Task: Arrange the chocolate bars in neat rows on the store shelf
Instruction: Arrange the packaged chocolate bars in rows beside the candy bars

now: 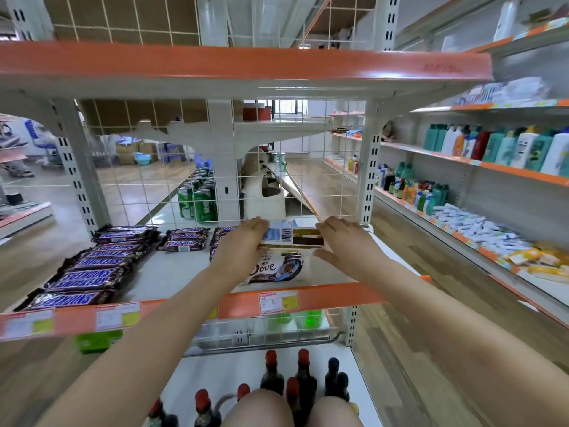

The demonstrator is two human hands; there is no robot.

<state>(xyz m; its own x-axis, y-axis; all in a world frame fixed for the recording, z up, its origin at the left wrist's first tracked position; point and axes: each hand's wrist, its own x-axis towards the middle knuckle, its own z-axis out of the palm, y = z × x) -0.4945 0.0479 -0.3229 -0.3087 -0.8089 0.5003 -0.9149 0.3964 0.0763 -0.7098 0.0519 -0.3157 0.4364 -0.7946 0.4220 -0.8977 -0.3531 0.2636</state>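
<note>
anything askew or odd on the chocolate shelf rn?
Mostly tidy. The bar held between the left hand and right hand shows its barcode side, while the Dove bar lying in front of it is logo up. The Snickers column at left fans slightly askew.

Your left hand (238, 245) and right hand (345, 241) grip the two ends of a chocolate bar (292, 237) turned label-side up, held just above a Dove bar (275, 268) lying on the shelf (172, 269) near its orange front edge (323, 295). To the left, Snickers bars (89, 272) lie in a row running from near to far, with smaller stacks of them (183, 238) at the far side by the wire grid (154, 180). Green cans (197, 201) stand beyond the grid, and dark bottles with red caps (277, 377) stand on the lower shelf near you.
</note>
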